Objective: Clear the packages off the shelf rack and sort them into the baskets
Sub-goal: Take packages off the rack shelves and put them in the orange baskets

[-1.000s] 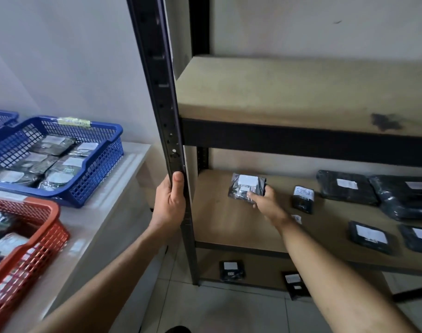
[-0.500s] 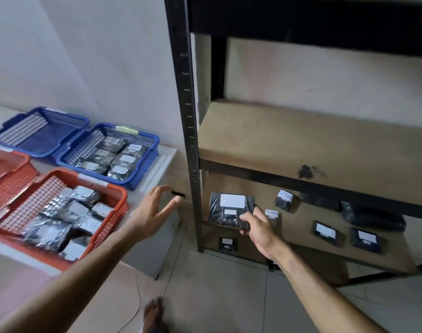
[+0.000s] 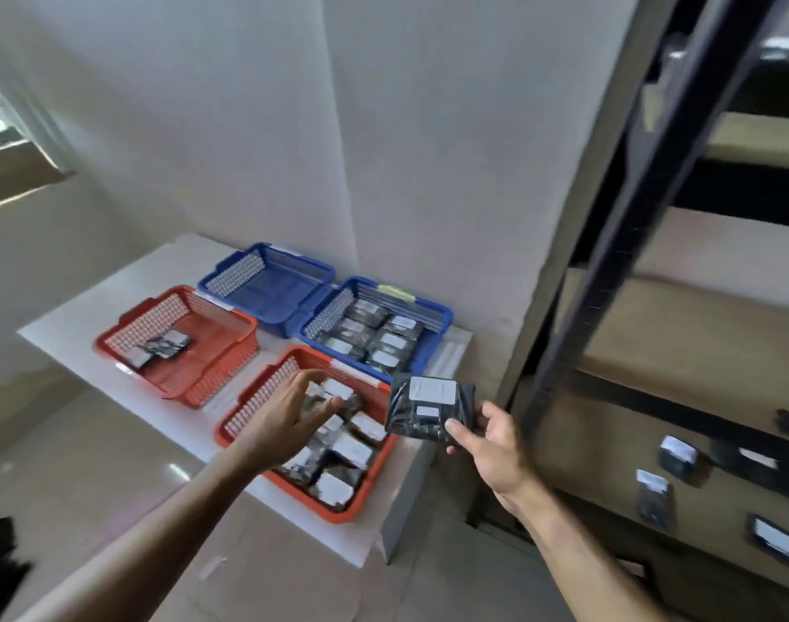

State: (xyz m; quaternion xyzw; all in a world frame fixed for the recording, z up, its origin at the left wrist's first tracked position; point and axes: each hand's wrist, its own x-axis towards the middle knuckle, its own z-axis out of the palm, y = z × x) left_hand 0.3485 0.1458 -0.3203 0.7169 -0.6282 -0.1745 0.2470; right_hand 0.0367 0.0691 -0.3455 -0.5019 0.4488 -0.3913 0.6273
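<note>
The right hand (image 3: pixel 495 446) pinches a black package (image 3: pixel 430 408) by its lower right corner, thumb on the labelled face and fingers behind it, so the package stands out up and to the left of the palm with its white labels toward the camera. Its long axis runs roughly left to right, tipped a little down at the held end. It hangs in the air just past the right edge of the near red basket (image 3: pixel 244 430), at about the corner where that basket meets the filled blue basket (image 3: pixel 444 314), and I cannot tell whether it is over either rim or just short of both. The baskets therefore lie to the left of and beyond the package, while the shelf rack (image 3: pixel 679 352) and its remaining packages (image 3: pixel 677 457) lie to the right, behind the wrist. The left hand (image 3: pixel 289 417) holds nothing: its fingers are spread and loosely bent, palm turned toward the right, and it hovers above the near red basket, over the packages inside. It is the hand nearer to the baskets, though the two hands are apart with a clear gap between them. Judging from this, the drop turns on a short leftward carry, either straight from the right hand or by passing the package across into the waiting left hand. The far red basket (image 3: pixel 177 347) and the empty blue basket (image 3: pixel 267 285) sit further off on the white table (image 3: pixel 69 325).
</note>
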